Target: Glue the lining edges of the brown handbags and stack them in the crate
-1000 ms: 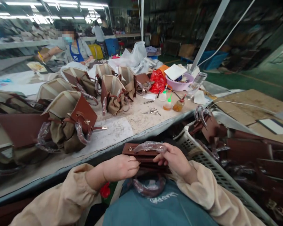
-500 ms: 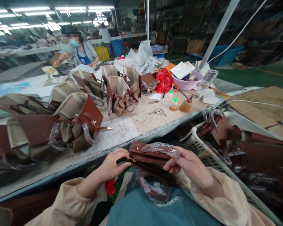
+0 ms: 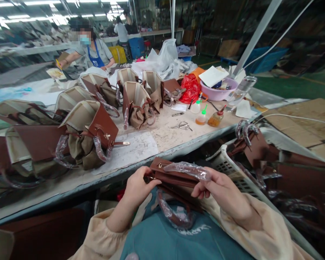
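Note:
A brown handbag [image 3: 173,178] is held over my lap, in front of a teal apron [image 3: 162,238]. My right hand [image 3: 223,187] is closed round the right end of its upper handle [image 3: 186,169], which is wrapped in clear plastic. At the bag's left end, my left hand [image 3: 138,187] pinches the edge by a small gold metal piece [image 3: 151,177]; the fingertips are partly hidden behind the bag. A second plastic-wrapped handle [image 3: 173,215] hangs below, against the apron.
Several unfinished-looking brown bags [image 3: 104,126] stand on the worktable [image 3: 168,133]. Scissors [image 3: 183,125], small bottles [image 3: 202,116] and a purple basin [image 3: 219,92] are farther back. At right, a white basket [image 3: 224,159] adjoins more bags. A masked person [image 3: 93,54] works across the table.
My left hand has moved right and slightly up, closing in on the bag's left end. The bag and right hand have shifted slightly right. The camera view has tilted a little downward.

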`<state>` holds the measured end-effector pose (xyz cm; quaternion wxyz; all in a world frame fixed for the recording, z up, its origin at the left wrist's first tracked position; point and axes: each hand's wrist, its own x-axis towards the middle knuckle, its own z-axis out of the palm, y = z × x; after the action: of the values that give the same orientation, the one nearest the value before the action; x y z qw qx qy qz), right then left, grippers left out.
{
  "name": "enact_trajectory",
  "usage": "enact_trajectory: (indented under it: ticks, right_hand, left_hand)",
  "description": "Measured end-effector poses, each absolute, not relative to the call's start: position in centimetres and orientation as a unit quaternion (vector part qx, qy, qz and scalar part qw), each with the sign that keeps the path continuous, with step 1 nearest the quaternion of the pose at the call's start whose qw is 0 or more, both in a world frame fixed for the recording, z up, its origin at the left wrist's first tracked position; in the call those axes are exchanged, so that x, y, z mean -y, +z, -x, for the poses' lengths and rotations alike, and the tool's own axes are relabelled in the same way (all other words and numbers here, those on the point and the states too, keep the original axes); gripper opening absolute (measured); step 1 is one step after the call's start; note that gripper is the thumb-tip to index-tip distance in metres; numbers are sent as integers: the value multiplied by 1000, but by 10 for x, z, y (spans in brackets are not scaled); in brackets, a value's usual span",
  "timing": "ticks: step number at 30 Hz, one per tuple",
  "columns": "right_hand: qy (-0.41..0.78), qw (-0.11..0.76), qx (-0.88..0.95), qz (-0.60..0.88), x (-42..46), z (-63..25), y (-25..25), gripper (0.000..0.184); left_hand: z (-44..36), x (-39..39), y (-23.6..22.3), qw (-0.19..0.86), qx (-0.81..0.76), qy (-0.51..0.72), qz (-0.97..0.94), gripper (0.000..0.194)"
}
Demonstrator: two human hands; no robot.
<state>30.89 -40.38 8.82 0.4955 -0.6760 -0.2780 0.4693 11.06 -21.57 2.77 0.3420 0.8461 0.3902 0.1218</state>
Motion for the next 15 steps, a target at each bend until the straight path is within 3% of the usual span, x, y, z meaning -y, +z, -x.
enact_trajectory:
  ticks: [5, 8, 15]
  right_hand:
    - [467, 488, 279, 683, 405, -310, 90, 30]
    - [474, 480, 283, 682, 407, -309, 91, 25]
    - [461, 476, 285, 692, 419, -312, 93, 28]
  left_hand:
    - [-96, 227, 13, 276, -223, 265, -897, 12]
    - [-89, 230, 15, 294, -161, 302, -893, 5]
    - [-72, 200, 34, 366, -408, 177, -818, 12]
